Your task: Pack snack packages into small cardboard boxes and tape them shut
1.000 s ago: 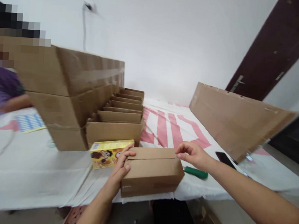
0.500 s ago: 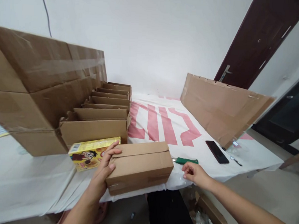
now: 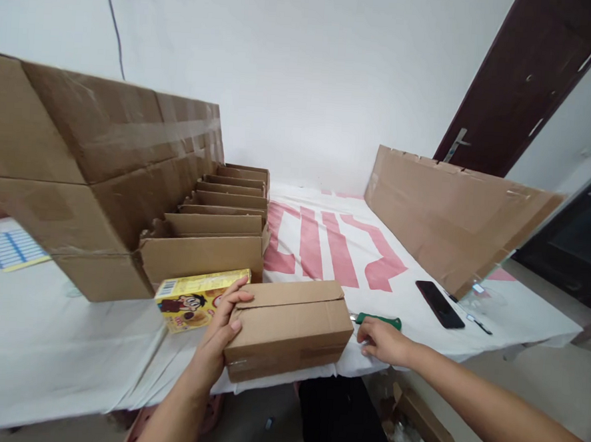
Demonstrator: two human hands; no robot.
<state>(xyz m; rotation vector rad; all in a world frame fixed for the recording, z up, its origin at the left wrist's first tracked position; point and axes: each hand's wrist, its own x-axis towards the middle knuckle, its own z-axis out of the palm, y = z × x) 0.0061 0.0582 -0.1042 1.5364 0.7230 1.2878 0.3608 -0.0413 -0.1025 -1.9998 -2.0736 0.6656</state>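
Note:
A closed brown cardboard box (image 3: 288, 334) lies near the table's front edge, a seam running along its top. My left hand (image 3: 221, 336) holds its left end, fingers and thumb reaching over the corner. Just right of the box, my right hand (image 3: 381, 341) has its fingers curled in toward each other, low over the tablecloth; whether anything is between them is hidden. Behind those fingers lies a green-handled tool (image 3: 380, 321), its metal end toward the box. A yellow printed carton (image 3: 195, 301) stands behind my left hand.
Upright cardboard dividers (image 3: 203, 252) stand beside a stack of large boxes (image 3: 123, 170) at the left. A black phone (image 3: 439, 304) and a pen (image 3: 478, 324) lie right, before a cardboard panel (image 3: 456, 217). Below is an open box (image 3: 428, 422) of clear plastic scraps.
The view has swung slightly left. My right hand has moved closer to the box and lower, its fingers turning downward beside the green handle. My left hand stays on the box.

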